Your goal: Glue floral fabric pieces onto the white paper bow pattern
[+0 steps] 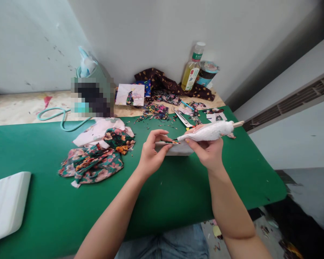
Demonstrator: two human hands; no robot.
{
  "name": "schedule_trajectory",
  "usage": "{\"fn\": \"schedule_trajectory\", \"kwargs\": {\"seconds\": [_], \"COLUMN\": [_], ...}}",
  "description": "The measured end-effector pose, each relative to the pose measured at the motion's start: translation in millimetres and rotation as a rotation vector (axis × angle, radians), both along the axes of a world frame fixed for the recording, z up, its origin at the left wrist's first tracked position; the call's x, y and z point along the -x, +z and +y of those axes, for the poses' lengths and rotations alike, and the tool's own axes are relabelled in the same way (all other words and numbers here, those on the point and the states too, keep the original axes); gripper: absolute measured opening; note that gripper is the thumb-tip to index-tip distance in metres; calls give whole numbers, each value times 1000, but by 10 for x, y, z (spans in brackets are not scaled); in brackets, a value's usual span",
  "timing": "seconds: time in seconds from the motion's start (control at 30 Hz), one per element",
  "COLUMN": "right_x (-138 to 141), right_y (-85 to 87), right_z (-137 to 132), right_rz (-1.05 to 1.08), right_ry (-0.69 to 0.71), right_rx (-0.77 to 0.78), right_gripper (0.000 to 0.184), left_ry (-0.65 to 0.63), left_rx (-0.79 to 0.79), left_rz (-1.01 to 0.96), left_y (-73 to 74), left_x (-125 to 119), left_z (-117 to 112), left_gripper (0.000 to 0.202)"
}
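My left hand [156, 147] pinches a thin, flat piece with dark patterned fabric scraps [170, 142] between thumb and fingers. In my right hand [207, 147] is a white, tapered, wrinkled wrap [209, 132] with a dark pointed tip and a wooden stick out of its far end. The tip touches or nearly touches the flat piece; I cannot tell which. Beneath both hands is a pale block-like thing [178, 150], partly hidden. Just beyond them lie scissors [181, 118], their handles partly hidden by my right hand.
Floral cloths [97, 163] lie left on the green table mat [162, 201]. Behind stand a picture card [130, 94], fabric snippets [156, 112], an oil bottle [191, 70], a tub [207, 73] and a pale green container [104, 81]. A white case [9, 205] sits front left.
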State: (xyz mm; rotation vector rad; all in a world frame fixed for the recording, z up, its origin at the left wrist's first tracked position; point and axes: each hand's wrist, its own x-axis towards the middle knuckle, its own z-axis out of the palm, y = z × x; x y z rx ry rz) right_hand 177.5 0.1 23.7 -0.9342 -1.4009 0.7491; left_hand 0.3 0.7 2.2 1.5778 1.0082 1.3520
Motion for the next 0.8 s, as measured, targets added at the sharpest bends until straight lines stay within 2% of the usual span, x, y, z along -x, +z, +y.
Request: {"fn": "schedule_trajectory", "kwargs": {"seconds": [0.2,0.33,0.53,0.8], "right_x": [24,39,43,-41], "right_y": [8,16,33,-35], "right_z": [35,44,35,63], "right_rz": [142,162,115,-11], "right_ry": [-5,-14,-58,-102], "right_rx": [-4,-7,16,10], "right_gripper": [20,21,21,18], "left_ry": [-15,-10,1,12], "left_rx": [19,11,29,41], "left_rz": [-11,-3,4,-3], "left_y": [13,9,12,13], "left_x": [-5,-7,-11,37], "left_z": [-8,-4,-4,16], "left_gripper": [32,32,32,33]}}
